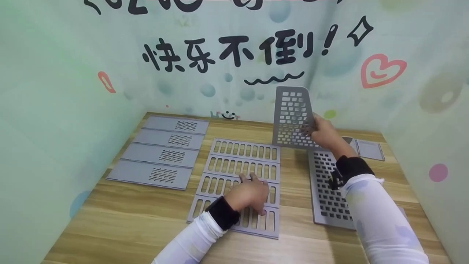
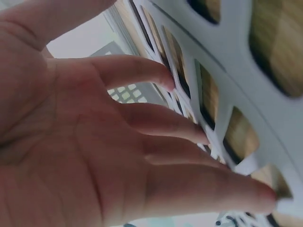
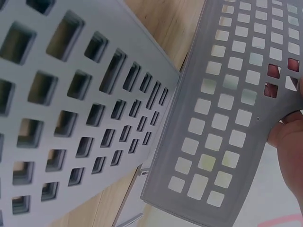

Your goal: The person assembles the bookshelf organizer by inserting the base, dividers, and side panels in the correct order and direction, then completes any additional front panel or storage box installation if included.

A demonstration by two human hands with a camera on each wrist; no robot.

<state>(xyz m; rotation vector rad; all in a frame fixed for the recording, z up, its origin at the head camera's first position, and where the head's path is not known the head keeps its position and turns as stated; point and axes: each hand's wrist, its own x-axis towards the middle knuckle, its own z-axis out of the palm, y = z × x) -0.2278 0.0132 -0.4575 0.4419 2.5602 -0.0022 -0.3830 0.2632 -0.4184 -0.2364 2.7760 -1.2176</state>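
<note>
My right hand (image 1: 325,134) pinches the edge of a thin grey plate (image 3: 260,127) with rows of keyboard-like square holes. The plate is held upright, raised at the back right. Below it a second grey plate with square holes (image 1: 314,190) lies on the table, partly hidden by my right forearm. My left hand (image 1: 249,192) rests on a grey panel (image 1: 273,234) with rows of long rounded slots. Its fingers are spread, and in the left wrist view the fingertips (image 2: 262,195) touch the panel's bars.
Several grey panels (image 1: 135,168) with slanted slits lie edge to edge at the left of the wooden table (image 1: 110,220). A small grey piece (image 1: 370,149) lies at the back right. A printed curtain (image 1: 176,84) hangs around the table's back and sides.
</note>
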